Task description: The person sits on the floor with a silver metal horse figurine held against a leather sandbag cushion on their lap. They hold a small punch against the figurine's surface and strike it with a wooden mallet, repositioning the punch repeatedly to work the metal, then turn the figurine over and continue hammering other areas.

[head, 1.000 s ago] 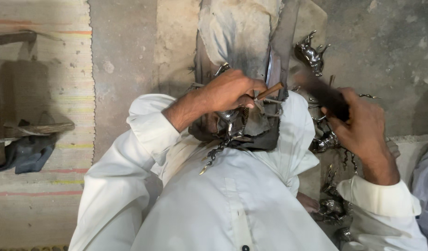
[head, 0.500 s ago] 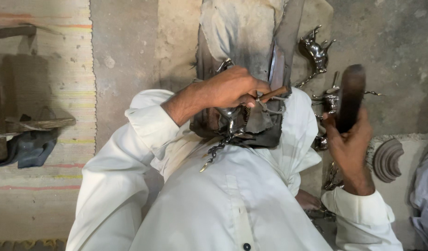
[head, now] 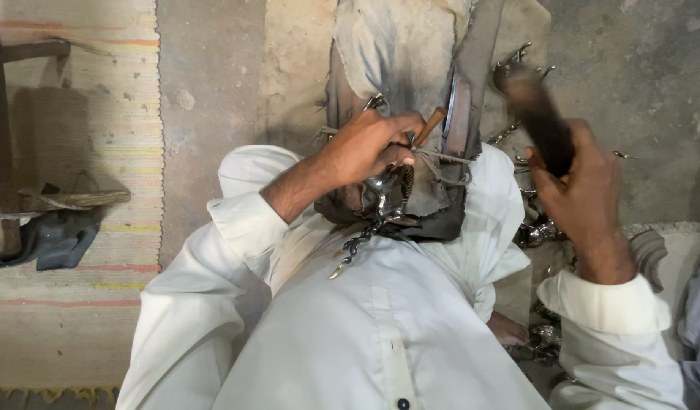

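My left hand [head: 365,148] is closed on a small tool with a wooden handle [head: 430,124], pressing it onto a shiny metal piece [head: 386,190] that rests on a dark cloth pad [head: 433,216] over my lap. A twisted metal strip [head: 355,244] hangs from the piece onto my white shirt. My right hand [head: 585,197] is raised to the right, gripping a dark, motion-blurred mallet [head: 536,114] whose head tilts up and to the left, apart from the tool. A worn grey leather sheet [head: 399,45] lies beyond the pad.
Several shiny metal figures [head: 538,231] lie on the concrete floor at my right, some behind my arm. On the left are a striped rug [head: 84,152], a wooden frame [head: 2,152] and a dark rag [head: 53,241]. Grey cloth [head: 699,304] shows at the right edge.
My right hand has lifted the mallet from low beside the tool to high on the right, its head now tilted left. My left hand has stayed on the tool.
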